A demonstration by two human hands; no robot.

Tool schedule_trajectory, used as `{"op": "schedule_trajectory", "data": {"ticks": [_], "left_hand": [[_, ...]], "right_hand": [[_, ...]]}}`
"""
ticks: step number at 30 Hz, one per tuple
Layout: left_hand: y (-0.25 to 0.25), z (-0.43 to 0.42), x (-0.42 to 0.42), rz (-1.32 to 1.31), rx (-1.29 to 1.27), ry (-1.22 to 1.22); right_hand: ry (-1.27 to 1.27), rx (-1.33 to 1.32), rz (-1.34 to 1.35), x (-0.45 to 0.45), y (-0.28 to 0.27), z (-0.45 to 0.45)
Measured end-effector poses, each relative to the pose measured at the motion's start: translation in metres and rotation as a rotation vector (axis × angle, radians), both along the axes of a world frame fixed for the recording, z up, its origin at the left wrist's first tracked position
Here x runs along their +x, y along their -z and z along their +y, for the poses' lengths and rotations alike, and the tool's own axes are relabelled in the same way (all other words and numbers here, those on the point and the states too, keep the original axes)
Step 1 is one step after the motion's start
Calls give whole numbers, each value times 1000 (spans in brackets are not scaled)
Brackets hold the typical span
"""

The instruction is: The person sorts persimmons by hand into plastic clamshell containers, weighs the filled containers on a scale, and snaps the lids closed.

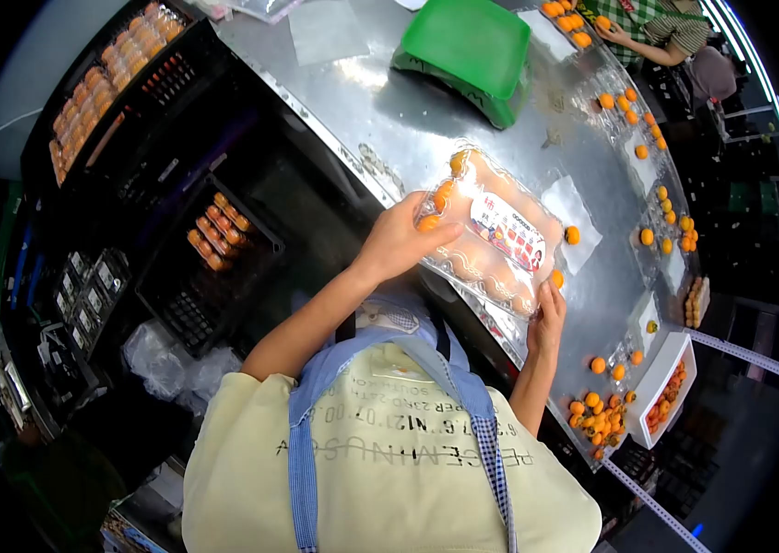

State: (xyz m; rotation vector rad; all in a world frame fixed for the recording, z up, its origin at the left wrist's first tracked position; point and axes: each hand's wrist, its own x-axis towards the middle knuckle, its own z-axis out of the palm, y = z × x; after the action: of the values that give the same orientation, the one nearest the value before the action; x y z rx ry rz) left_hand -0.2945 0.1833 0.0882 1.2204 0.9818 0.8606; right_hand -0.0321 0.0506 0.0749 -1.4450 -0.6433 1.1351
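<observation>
A clear plastic fruit pack [480, 263] with rounded compartments is held up over the near edge of the metal table [380, 101]. It bears a white printed label [507, 230] with red and blue pictures, and light shines off its lid. Orange fruits, like small persimmons, show at its left end. My left hand [408, 238] grips that end, thumb on top. At the opposite lower corner, my right hand [548, 318] holds the pack with its fingers around the edge. The undersides of both hands' grips are hidden.
A green scale [468, 46] stands on the table ahead. Loose orange fruits [603, 419] lie along the far side, near a white foam box [661, 392]. Packed fruit fills crates [113, 83] at left. Another person's hand [615, 35] touches fruit at upper right.
</observation>
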Motion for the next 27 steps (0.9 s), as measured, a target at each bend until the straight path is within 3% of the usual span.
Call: {"op": "schedule_trajectory", "data": {"ticks": [5,7,12,15,19,27], "left_hand": [[8,50,-21,91,42,-31],[-3,70,-26,-36,-20,-59],[-36,138,-43,105,27,67],[-32,190,-45,83,52,161],[-22,256,-44,252,341,163],[-29,410,-26,250,220,636]], "right_hand": [[-12,-1,-7,-12,11,52],[-16,23,56,-18,18,73],[-17,23,-25,-39,12,121],[179,52,-17,-60,3,150],[281,14,22,-82,-4,187],[453,-3,-24,-126,-30,271]]}}
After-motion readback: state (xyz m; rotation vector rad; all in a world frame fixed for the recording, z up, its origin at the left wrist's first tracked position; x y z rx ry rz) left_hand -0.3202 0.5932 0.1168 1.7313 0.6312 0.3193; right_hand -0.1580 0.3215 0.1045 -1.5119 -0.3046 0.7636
